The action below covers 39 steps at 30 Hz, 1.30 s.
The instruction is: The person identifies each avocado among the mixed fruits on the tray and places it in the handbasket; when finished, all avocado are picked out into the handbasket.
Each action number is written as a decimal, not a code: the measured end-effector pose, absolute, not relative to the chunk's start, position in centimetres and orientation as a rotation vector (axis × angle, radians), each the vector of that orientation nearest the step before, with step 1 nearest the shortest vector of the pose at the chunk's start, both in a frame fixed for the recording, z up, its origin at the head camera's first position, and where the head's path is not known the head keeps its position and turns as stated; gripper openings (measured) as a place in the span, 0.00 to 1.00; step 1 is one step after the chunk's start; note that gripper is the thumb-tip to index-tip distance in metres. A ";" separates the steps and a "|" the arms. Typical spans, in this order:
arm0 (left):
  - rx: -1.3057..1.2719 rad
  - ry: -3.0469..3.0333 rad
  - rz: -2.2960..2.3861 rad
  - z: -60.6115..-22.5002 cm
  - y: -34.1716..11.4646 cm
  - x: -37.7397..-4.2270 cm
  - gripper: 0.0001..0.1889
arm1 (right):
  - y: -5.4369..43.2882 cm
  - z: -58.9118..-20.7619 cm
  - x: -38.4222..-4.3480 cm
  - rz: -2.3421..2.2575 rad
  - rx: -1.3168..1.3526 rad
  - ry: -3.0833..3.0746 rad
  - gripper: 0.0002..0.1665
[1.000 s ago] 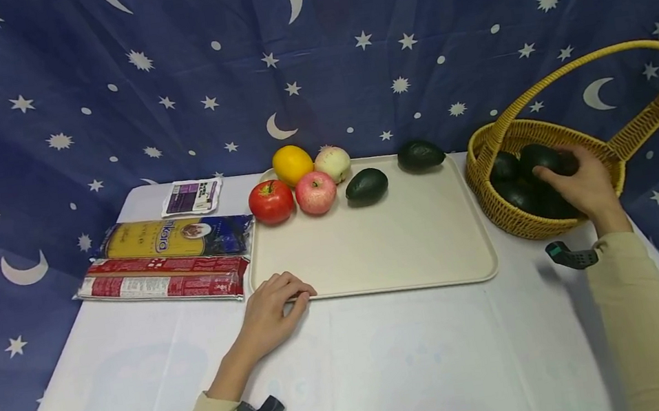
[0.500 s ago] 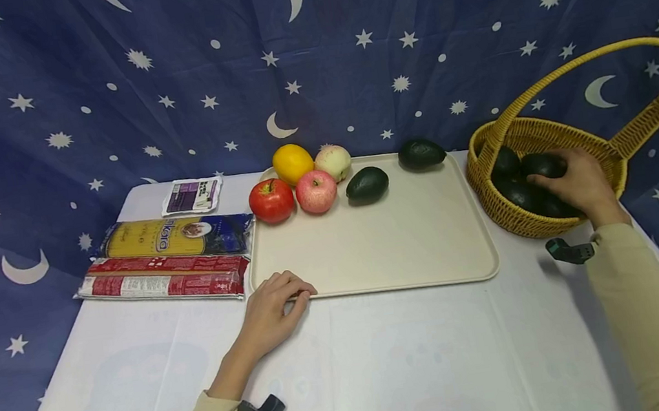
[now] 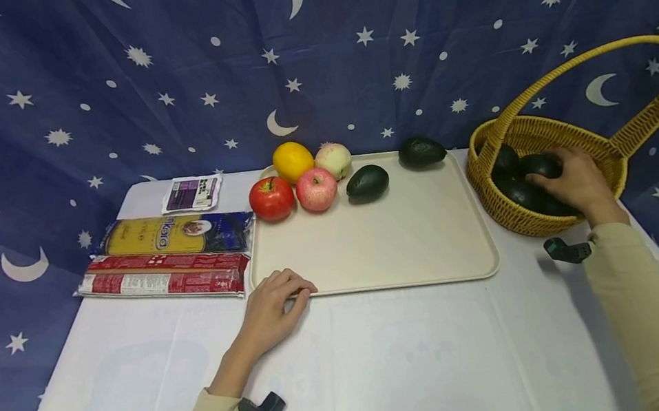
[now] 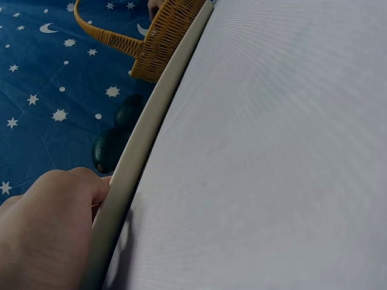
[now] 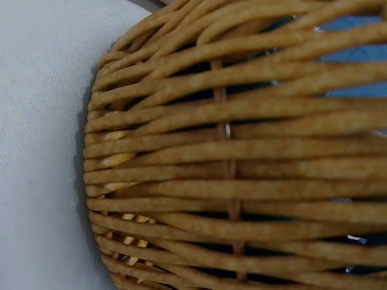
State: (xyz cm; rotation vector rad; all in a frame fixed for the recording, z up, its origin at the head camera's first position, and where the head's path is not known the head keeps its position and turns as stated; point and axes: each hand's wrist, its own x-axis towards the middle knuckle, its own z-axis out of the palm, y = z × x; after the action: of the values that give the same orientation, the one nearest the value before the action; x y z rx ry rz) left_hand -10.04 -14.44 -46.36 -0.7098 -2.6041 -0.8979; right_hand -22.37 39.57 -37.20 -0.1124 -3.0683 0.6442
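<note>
My right hand reaches into a yellow wicker basket and grips a dark green avocado, thumb on its near side. Several more avocados lie beneath and beside it. Only the weave of the basket fills much of the right wrist view; hand and avocado are hidden there. My left hand rests with loosely bent fingers on the front rim of a cream tray. Along the tray's back are a tomato, a pink apple, a yellow lemon-like fruit, a pale peach and two avocados.
Left of the tray lie a yellow-and-blue pasta packet, red packets and a small purple-and-white packet. The basket's tall handle arches over its opening. A blue star-patterned cloth hangs behind the white table.
The avocado in my right hand has sunk slightly lower into the basket, and that hand has shifted a little with it. My left hand has stayed on the tray rim.
</note>
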 end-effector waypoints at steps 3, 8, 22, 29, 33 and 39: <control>-0.708 -2.608 -0.896 -46.3 -14.5 -10.1 0.06 | 39.0 -37.1 -22.0 0.662 -0.120 -3.025 0.45; -0.704 -2.619 -0.901 -46.2 -14.5 -10.1 0.06 | 37.8 -36.9 -21.2 0.708 -0.134 -2.961 0.42; -0.708 -2.606 -0.898 -46.3 -14.4 -10.1 0.06 | 35.0 -37.2 -19.1 0.889 -0.157 -2.753 0.35; -0.698 -2.614 -0.904 -46.3 -14.4 -10.0 0.06 | 33.8 -37.3 -18.2 0.922 -0.150 -2.661 0.32; -0.695 -2.616 -0.907 -46.3 -14.4 -9.9 0.05 | 32.9 -37.5 -17.7 0.927 -0.111 -2.600 0.29; -0.700 -2.612 -0.903 -46.3 -14.5 -9.9 0.05 | 32.0 -37.9 -17.2 0.967 0.018 -2.499 0.24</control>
State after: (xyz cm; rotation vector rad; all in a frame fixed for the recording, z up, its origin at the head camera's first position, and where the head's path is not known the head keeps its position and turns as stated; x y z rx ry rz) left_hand -9.92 -14.47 -46.31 -0.7003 -2.6123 -0.9027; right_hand -17.25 31.99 -37.89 0.0185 -2.4988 0.9673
